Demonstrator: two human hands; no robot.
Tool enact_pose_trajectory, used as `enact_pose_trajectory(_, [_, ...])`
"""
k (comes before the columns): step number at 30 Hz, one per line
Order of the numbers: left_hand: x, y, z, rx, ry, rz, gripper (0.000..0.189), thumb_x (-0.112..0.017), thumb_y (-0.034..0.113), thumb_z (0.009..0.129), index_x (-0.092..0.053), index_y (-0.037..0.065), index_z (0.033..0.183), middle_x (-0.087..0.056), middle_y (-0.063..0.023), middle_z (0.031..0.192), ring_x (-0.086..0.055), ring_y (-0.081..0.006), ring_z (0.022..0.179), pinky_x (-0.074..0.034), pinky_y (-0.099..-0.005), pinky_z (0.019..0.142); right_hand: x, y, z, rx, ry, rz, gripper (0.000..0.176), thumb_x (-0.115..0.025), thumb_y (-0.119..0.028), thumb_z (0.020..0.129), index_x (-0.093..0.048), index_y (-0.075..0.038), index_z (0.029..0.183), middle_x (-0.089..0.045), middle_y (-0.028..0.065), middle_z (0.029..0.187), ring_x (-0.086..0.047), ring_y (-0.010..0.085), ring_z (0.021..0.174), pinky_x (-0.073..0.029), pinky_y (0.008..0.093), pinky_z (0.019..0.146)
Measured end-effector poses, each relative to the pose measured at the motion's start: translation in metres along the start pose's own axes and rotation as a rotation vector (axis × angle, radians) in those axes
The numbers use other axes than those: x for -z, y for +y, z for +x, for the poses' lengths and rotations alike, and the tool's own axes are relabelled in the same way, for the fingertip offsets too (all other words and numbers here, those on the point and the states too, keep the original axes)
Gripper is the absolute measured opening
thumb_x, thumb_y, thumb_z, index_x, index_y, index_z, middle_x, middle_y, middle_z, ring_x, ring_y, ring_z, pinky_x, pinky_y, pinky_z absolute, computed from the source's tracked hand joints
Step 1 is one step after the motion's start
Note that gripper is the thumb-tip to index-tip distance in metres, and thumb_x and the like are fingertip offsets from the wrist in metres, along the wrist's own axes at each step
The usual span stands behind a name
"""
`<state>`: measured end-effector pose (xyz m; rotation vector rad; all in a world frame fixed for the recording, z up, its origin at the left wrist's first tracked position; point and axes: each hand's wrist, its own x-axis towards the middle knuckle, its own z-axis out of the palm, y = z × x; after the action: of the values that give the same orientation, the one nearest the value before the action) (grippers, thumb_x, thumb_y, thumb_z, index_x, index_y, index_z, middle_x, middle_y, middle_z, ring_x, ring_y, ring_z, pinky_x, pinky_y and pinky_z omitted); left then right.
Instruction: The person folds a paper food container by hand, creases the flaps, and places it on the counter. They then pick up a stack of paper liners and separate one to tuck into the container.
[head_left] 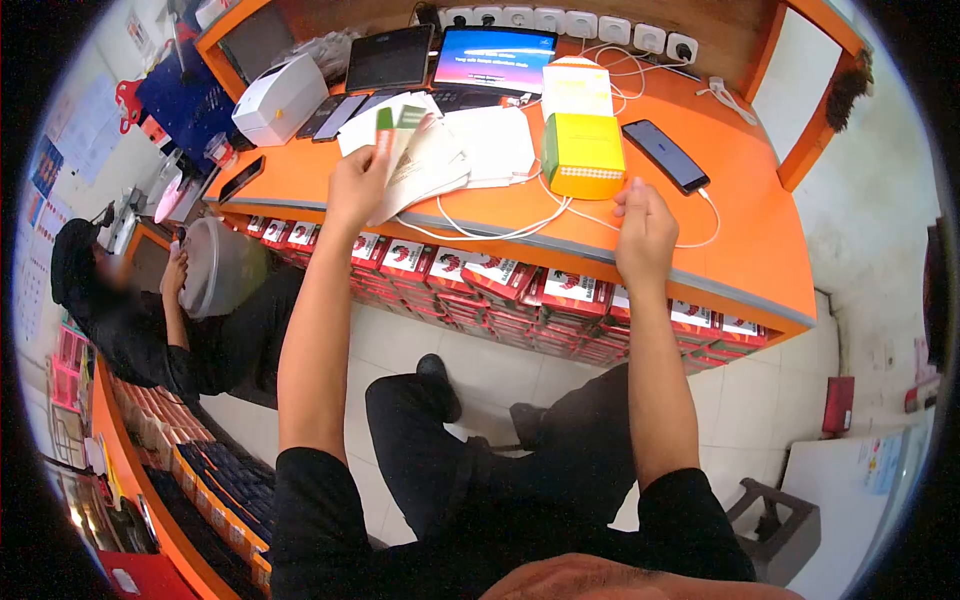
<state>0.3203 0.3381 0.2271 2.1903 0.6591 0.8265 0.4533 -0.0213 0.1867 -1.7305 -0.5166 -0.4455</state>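
My left hand (357, 187) is closed on the edge of several flat white papers (428, 165), fanned out over the orange counter. A green-and-white piece (385, 128) stands up above its fingertips. More white sheets (490, 140) lie flat just behind them. My right hand (646, 228) is raised at the counter's front edge with its fingers curled in; whether anything is inside them is hidden. Close to its fingertips is a yellow box (585, 155) with a green top, in front of a white and orange piece (577, 88).
A charging phone (667, 156) lies right of the yellow box, and white cables (500, 236) loop over the front edge. Behind are a lit screen (495, 58), a dark tablet (390, 58) and a white printer (280, 100). Red boxes (490, 275) fill the shelf below. A seated person (150, 340) is at left.
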Motion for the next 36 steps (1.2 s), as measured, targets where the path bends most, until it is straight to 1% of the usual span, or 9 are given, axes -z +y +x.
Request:
enact_pose_trajectory(6, [0.042, 0.001, 0.011, -0.138, 0.537, 0.221, 0.026, -0.067, 0.025, 0.099, -0.068, 0.0, 0.093, -0.07, -0.0141, 0.084, -0.061, -0.0143, 0.073, -0.049, -0.0358, 0.066, -0.001, 0.0, 0.001, 0.023, 0.005, -0.009, 0.047, -0.046, -0.033, 0.108, -0.063, 0.003, 0.083, -0.064, 0.0196, 0.076, -0.062, 0.0349, 0.074, -0.046, 0.0467, 0.069])
enact_pose_trajectory(12, [0.103, -0.014, -0.008, -0.167, 0.936, -0.659, 0.021, -0.07, 0.001, 0.094, -0.061, -0.005, 0.113, -0.07, -0.0119, 0.11, -0.069, -0.0196, 0.092, -0.058, -0.0372, 0.08, -0.001, -0.003, 0.001, 0.084, 0.011, -0.045, 0.047, -0.046, -0.032, 0.108, -0.06, 0.002, 0.079, -0.061, 0.0211, 0.074, -0.059, 0.039, 0.074, -0.043, 0.0506, 0.069])
enact_pose_trajectory(15, [0.13, -0.017, -0.056, -0.26, 0.995, -0.619, 0.029, -0.065, -0.002, 0.096, -0.057, -0.006, 0.124, -0.067, -0.0158, 0.122, -0.069, -0.0233, 0.102, -0.058, -0.0394, 0.088, 0.0, 0.0, 0.001, 0.106, -0.015, -0.112, 0.043, -0.048, -0.028, 0.109, -0.064, 0.004, 0.085, -0.062, 0.0119, 0.075, -0.06, 0.0201, 0.07, -0.048, 0.0348, 0.067])
enact_pose_trajectory(18, [0.125, -0.027, -0.151, -0.18, 1.038, -0.535, 0.039, -0.063, -0.002, 0.095, -0.051, -0.006, 0.131, -0.06, -0.0186, 0.132, -0.063, -0.028, 0.115, -0.055, -0.0428, 0.099, -0.003, -0.006, 0.0, 0.132, 0.025, -0.133, 0.047, -0.047, -0.032, 0.108, -0.058, 0.002, 0.078, -0.061, 0.022, 0.074, -0.058, 0.04, 0.074, -0.042, 0.0519, 0.069])
enact_pose_trajectory(20, [0.093, -0.056, -0.239, 0.045, 0.964, -0.264, 0.04, -0.06, 0.004, 0.096, -0.048, -0.004, 0.133, -0.058, -0.0192, 0.133, -0.061, -0.028, 0.117, -0.053, -0.0435, 0.099, -0.004, -0.008, -0.001, 0.109, 0.02, -0.133, 0.046, -0.048, -0.031, 0.107, -0.057, 0.003, 0.077, -0.06, 0.0223, 0.074, -0.057, 0.0401, 0.074, -0.042, 0.0523, 0.069])
enact_pose_trajectory(23, [0.031, -0.047, -0.349, 0.221, 0.822, -0.554, 0.035, -0.057, 0.01, 0.101, -0.046, -0.003, 0.132, -0.058, -0.0179, 0.132, -0.061, -0.026, 0.117, -0.05, -0.042, 0.103, -0.002, -0.008, 0.001, 0.1, -0.003, -0.134, 0.044, -0.05, -0.03, 0.106, -0.057, 0.003, 0.078, -0.059, 0.0229, 0.073, -0.057, 0.0404, 0.073, -0.042, 0.052, 0.068])
enact_pose_trajectory(31, [0.028, -0.048, -0.408, 0.383, 0.665, -0.607, 0.021, -0.059, 0.01, 0.103, -0.053, -0.001, 0.121, -0.062, -0.0132, 0.116, -0.061, -0.0226, 0.105, -0.05, -0.0379, 0.091, -0.004, 0.002, -0.017, 0.315, 0.087, -0.087, 0.034, -0.056, -0.026, 0.104, -0.062, 0.0, 0.083, -0.061, 0.0178, 0.079, -0.058, 0.033, 0.075, -0.045, 0.0442, 0.069])
enact_pose_trajectory(33, [0.026, -0.038, -0.41, -0.038, 0.631, -0.184, 0.021, -0.061, 0.002, 0.097, -0.058, 0.0, 0.117, -0.063, -0.0144, 0.108, -0.061, -0.0261, 0.098, -0.05, -0.039, 0.087, -0.005, -0.008, -0.053, 0.283, 0.155, 0.027, 0.031, -0.057, -0.024, 0.103, -0.062, 0.0, 0.084, -0.062, 0.0151, 0.08, -0.059, 0.0286, 0.075, -0.046, 0.0419, 0.07])
enact_pose_trajectory(36, [0.009, -0.019, -0.414, -0.342, 0.466, -0.082, 0.032, -0.064, -0.007, 0.079, -0.066, 0.003, 0.11, -0.064, -0.0154, 0.104, -0.06, -0.0342, 0.093, -0.048, -0.0428, 0.086, 0.007, -0.034, -0.164, -0.014, -0.386, 0.143, 0.016, -0.057, -0.015, 0.103, -0.065, -0.001, 0.097, -0.067, 0.0073, 0.093, -0.062, 0.0151, 0.086, -0.051, 0.0324, 0.079])
